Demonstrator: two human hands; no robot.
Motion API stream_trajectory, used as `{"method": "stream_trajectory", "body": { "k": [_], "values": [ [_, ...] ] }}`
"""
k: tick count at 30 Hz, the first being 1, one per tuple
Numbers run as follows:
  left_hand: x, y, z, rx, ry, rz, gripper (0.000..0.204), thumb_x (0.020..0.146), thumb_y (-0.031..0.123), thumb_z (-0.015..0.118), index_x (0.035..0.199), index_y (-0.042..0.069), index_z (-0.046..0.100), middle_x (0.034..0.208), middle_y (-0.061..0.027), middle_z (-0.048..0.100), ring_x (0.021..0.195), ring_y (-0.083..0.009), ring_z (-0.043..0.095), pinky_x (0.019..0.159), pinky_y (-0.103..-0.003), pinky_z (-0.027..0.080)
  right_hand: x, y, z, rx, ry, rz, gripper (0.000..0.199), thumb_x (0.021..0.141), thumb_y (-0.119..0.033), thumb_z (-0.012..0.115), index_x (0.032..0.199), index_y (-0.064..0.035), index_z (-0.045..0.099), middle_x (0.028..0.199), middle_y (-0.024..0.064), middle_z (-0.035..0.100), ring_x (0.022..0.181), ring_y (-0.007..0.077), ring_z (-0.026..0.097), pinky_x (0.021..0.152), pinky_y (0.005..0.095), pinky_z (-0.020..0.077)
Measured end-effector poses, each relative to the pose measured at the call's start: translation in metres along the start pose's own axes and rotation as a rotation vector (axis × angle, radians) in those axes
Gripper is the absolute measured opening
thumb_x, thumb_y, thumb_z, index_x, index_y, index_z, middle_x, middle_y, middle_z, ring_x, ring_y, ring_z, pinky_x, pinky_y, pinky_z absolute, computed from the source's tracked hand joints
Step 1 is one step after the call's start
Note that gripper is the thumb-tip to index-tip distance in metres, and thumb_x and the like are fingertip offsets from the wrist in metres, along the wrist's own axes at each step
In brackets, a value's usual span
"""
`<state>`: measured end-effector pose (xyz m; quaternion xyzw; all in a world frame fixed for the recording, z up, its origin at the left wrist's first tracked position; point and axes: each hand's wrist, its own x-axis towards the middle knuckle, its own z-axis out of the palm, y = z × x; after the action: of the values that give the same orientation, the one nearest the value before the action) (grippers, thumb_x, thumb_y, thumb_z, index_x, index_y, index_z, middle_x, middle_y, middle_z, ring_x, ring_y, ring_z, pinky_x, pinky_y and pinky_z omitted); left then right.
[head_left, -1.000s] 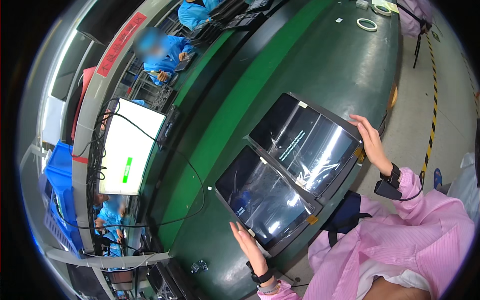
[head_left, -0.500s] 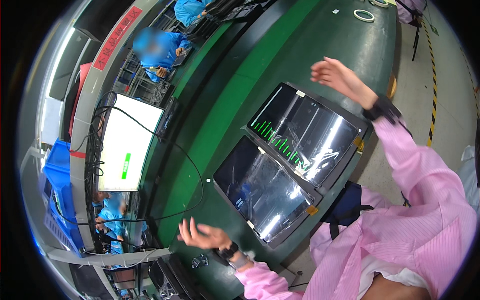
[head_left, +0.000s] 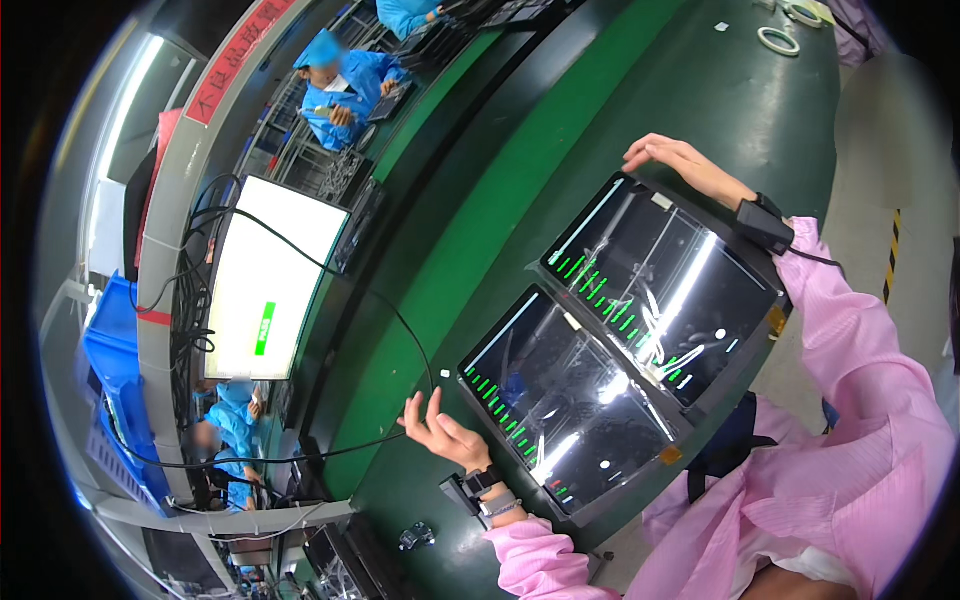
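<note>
Two dark flat screen panels lie side by side on the green workbench, the left panel [head_left: 575, 400] and the right panel [head_left: 665, 285]. Each shows a row of green bars and wears glossy clear film with bright reflections. My left hand [head_left: 446, 432] hovers beside the left panel's outer edge, fingers spread and holding nothing. At the far corner of the right panel, my right hand [head_left: 690, 168] is stretched out with nothing in it; whether its fingertips touch the edge I cannot tell. Both wrists wear black bands.
A monitor [head_left: 270, 280] with a white screen and green patch stands left, a black cable [head_left: 405, 335] looping from it over the bench. Tape rolls [head_left: 778, 41] lie at the far end. A small clear item [head_left: 416, 536] sits near my left wrist. Co-workers in blue [head_left: 345, 95] sit beyond.
Green bars have come up on the left panel, which was dark before. Both my hands have moved in closer to the panels. The whole view has shifted slightly.
</note>
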<state>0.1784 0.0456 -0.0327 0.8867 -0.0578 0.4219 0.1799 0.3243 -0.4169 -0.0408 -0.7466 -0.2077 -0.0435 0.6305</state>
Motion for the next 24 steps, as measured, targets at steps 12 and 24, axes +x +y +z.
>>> {"method": "stream_trajectory", "body": {
  "k": [12, 24],
  "values": [
    [0.025, 0.029, -0.013, -0.193, -0.27, 0.038, 0.033, 0.086, 0.023, 0.049, 0.11, 0.008, 0.066, 0.126, -0.014, 0.05, 0.123, -0.035, 0.039, 0.109, -0.05, 0.018, -0.005, -0.015, 0.011, -0.415, 0.049, -0.214, 0.038, 0.099, -0.029, 0.037, 0.113, -0.0054, 0.063, 0.127, 0.0078, 0.051, 0.117, 0.0226, 0.047, 0.101, 0.0338, 0.0336],
    [-0.091, 0.145, -0.13, -0.315, -0.33, -0.483, 0.007, 0.079, 0.001, 0.058, 0.074, -0.002, 0.062, 0.066, -0.0097, 0.065, 0.055, -0.0198, 0.06, 0.055, -0.029, 0.047, -0.138, -0.104, 0.017, -0.171, 0.105, -0.01, 0.031, 0.094, -0.022, 0.045, 0.082, 0.0013, 0.062, 0.072, 0.0053, 0.061, 0.064, 0.0114, 0.058, 0.062, 0.0237, 0.0443]
  ]
}}
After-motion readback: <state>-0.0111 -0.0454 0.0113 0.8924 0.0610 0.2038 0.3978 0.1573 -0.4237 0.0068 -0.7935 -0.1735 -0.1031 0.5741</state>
